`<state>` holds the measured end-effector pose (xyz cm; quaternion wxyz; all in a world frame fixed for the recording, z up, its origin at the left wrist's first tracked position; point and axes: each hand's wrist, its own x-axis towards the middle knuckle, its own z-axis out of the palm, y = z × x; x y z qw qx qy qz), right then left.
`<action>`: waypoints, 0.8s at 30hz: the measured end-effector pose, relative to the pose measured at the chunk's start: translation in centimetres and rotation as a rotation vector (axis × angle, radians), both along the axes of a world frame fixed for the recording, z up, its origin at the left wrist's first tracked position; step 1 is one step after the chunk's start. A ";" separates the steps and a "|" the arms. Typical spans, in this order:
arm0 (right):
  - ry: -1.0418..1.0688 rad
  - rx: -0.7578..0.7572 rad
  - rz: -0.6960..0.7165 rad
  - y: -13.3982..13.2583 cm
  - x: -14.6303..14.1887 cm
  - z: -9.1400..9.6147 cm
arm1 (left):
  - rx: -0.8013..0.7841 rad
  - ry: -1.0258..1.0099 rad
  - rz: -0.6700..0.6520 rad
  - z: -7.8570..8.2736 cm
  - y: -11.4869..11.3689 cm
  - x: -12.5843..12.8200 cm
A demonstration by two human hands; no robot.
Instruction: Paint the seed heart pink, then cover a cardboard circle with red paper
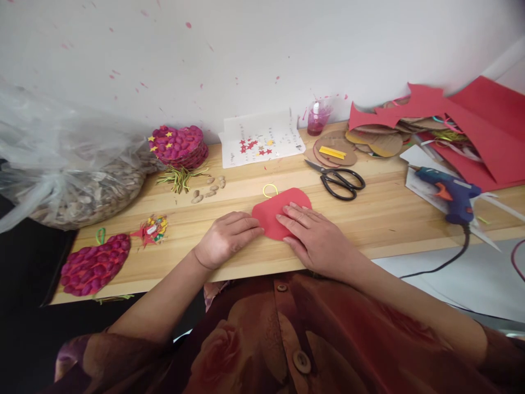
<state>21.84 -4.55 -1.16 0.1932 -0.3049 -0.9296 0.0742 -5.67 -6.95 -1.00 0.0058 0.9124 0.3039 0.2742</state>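
Observation:
A red apple-shaped paper cutout (274, 210) with a small yellow loop (270, 190) at its top lies flat on the wooden table (385, 219). My right hand (315, 234) lies on its right half, fingers stretched out flat and pressing down. Resting at the cutout's left edge, my left hand (227, 236) has its fingers together and flat on the wood, the tips touching the paper. Neither hand holds anything.
Black scissors (340, 180) lie behind the cutout. A blue glue gun (450, 192) with its cord sits right. Red paper sheets (479, 123) and cardboard discs (336, 150) are back right. Pink shell-covered hearts (179, 145) (93, 265), a star sheet (260, 139), and a plastic bag of shells (77, 180) stand left.

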 end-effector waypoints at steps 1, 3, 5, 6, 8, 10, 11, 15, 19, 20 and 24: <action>0.002 -0.002 0.000 0.0 0.0 0.0 | -0.004 0.002 -0.004 0.0 0.0 0.1; 0.006 -0.008 -0.001 0.0 0.0 0.0 | -0.002 0.007 -0.013 0.1 0.0 0.2; 0.004 -0.011 -0.002 0.0 0.0 0.0 | -0.001 0.013 -0.014 0.1 0.0 0.2; 0.000 -0.012 -0.002 0.0 0.0 0.0 | -0.004 0.017 -0.011 0.1 0.0 0.2; -0.001 -0.012 -0.002 0.1 0.0 -0.1 | -0.015 0.031 -0.004 0.1 -0.1 0.1; 0.004 -0.014 -0.003 0.1 0.0 -0.1 | -0.023 0.045 -0.001 0.0 -0.1 0.1; 0.005 -0.014 -0.003 0.1 0.1 -0.1 | -0.023 0.048 0.001 0.0 -0.1 0.1; -0.007 -0.004 -0.001 0.1 0.0 0.0 | -0.010 0.049 -0.002 -0.1 -0.1 0.1; -0.009 0.005 -0.001 0.0 0.0 0.1 | 0.014 0.071 -0.001 0.0 -0.1 0.1; -0.007 0.003 -0.001 0.0 0.0 0.1 | 0.021 0.077 -0.001 0.0 -0.1 0.1; -0.009 0.001 -0.005 0.0 0.0 0.2 | 0.035 0.102 0.001 0.1 -0.1 0.2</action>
